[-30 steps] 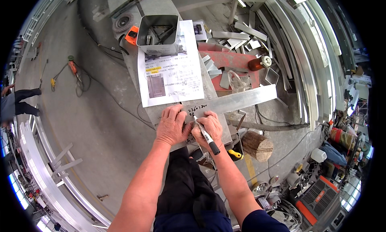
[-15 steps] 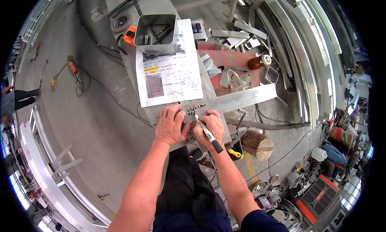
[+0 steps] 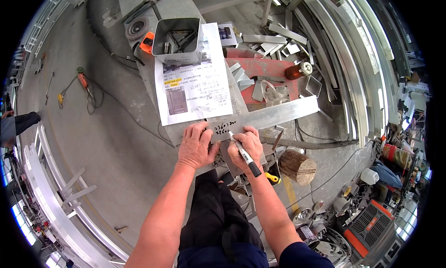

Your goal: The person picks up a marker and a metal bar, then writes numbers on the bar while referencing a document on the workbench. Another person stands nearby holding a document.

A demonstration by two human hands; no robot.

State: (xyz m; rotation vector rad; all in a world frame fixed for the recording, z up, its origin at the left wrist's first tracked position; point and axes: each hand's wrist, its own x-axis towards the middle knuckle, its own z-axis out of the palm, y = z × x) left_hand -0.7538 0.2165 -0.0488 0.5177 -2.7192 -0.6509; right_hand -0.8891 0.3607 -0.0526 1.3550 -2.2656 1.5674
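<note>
Marker [image 3: 244,154] and right hand [image 3: 251,145] meet just below the centre of the frame: I see the thumb and fingers pinching the pen near its tip, its dark end slanting back toward the wrist. The tip is at the lower of two rows of black handwriting [image 3: 225,127] on the pale metal strip [image 3: 284,114], which runs from the centre toward the right of the frame. The left hand [image 3: 194,146] lies palm down at the strip's near end, fingers close together and thumb out to the side; from my seat I cannot tell how hard they press. Just above the hands lies a printed sheet [image 3: 204,96], with a metal box [image 3: 180,58] on its upper part.

I judge the step to be marking the strip, with the lower row unfinished. The next move calls for small, light strokes rightward, the strip held steady.
</note>
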